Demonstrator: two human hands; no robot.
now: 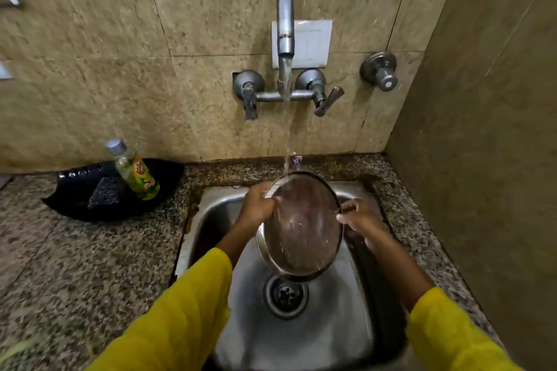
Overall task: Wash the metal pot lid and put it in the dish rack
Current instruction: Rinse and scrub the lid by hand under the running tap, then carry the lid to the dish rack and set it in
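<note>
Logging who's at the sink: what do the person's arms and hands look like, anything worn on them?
Both arms wear loose, bright yellow long sleeves, the left sleeve and right sleeve ending short of the wrists. The left hand and right hand are bare: no gloves. No rings, bangles or watch show, though the picture is somewhat blurred.

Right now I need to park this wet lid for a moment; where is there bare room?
Bare granite counter lies left of the sink, in front of the black tray holding the dish soap bottle and scrub pad. The strip right of the sink is narrow against the wall. Both hands hold the pot lid over the basin.
</note>
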